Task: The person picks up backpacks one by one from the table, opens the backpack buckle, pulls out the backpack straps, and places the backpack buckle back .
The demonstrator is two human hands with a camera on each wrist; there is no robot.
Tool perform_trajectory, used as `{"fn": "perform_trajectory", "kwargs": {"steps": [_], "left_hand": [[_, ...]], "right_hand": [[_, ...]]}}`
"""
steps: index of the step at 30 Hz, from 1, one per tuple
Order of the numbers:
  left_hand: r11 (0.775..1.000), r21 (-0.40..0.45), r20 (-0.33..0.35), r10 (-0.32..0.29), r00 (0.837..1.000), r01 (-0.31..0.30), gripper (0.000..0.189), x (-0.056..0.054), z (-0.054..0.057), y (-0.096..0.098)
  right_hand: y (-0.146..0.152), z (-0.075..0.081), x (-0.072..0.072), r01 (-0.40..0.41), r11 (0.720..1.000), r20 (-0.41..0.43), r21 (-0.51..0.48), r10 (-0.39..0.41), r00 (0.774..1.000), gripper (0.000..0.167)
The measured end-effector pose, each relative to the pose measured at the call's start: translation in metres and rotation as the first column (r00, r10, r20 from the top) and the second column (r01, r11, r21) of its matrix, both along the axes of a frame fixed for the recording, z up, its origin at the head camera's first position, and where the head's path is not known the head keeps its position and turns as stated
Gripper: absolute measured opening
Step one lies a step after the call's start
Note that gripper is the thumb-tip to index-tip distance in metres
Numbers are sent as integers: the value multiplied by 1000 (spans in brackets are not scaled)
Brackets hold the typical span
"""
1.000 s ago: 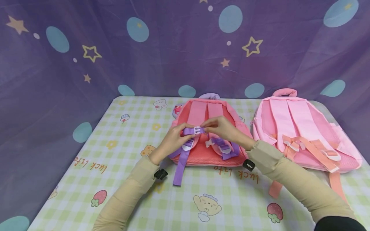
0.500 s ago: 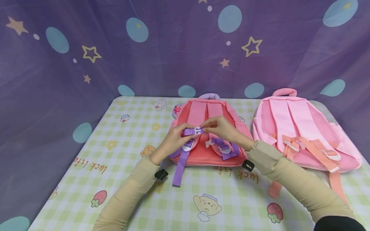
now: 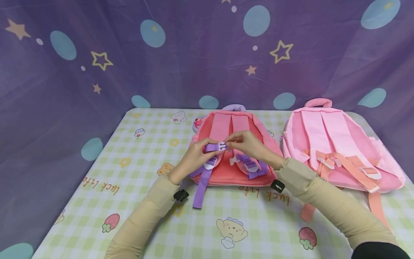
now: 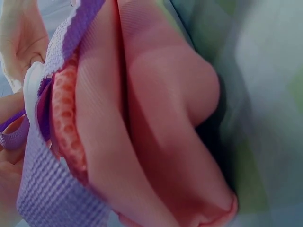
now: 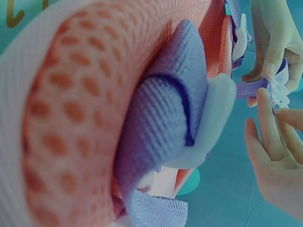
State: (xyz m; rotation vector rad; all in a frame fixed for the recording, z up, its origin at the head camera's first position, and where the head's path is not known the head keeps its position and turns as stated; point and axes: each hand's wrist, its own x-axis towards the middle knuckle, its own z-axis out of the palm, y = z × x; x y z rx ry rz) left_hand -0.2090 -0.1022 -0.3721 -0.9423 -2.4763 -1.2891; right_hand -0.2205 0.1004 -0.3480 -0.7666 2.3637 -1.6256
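Note:
A coral-pink backpack (image 3: 245, 172) lies back panel up, its purple straps hanging loose. My left hand (image 3: 191, 158) holds a length of purple strap (image 3: 211, 148) just left of a white prong-shaped buckle half (image 3: 222, 146). At the buckle's right side, my right hand (image 3: 249, 144) pinches the purple strap with thumb and index finger; the fingertips hide that bit. The right wrist view shows both hands close together at the buckle (image 5: 280, 97). Another white buckle piece (image 3: 234, 160) lies on the right strap. In the left wrist view, purple webbing (image 4: 61, 189) crosses in front of the hands.
A lighter pink backpack (image 3: 346, 144) with orange straps lies to the right, near the right sleeve. A loose purple strap end (image 3: 202, 190) hangs over the green checked tablecloth (image 3: 145, 216). Behind the table hangs a purple curtain (image 3: 200, 54). Each wrist carries a small black camera.
The buckle half has shifted slightly right towards my right fingertips, and less purple strap shows between them. Both hands otherwise stay almost in place.

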Motion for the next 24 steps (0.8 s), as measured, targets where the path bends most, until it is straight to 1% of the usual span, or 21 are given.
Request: {"fn": "perform_trajectory", "kwargs": {"steps": [3, 9, 14, 20, 24], "left_hand": [[1000, -11, 4, 1, 1000, -1, 25, 0, 0, 0], [999, -39, -24, 18, 1000, -19, 25, 0, 0, 2], [998, -55, -17, 27, 999, -28, 26, 1, 0, 3], [997, -75, -17, 33, 999, -34, 28, 2, -1, 3], [997, -72, -1, 32, 999, -32, 27, 2, -1, 2]], "right_hand": [[1, 0, 0, -9, 1000, 16, 1, 9, 1000, 18], [2, -2, -1, -26, 999, 15, 18, 26, 1000, 20], [-1, -3, -2, -27, 999, 48, 19, 26, 999, 19], [-3, -4, -2, -15, 999, 49, 40, 13, 999, 18], [-2, -4, -2, -15, 999, 52, 52, 12, 999, 17]]}}
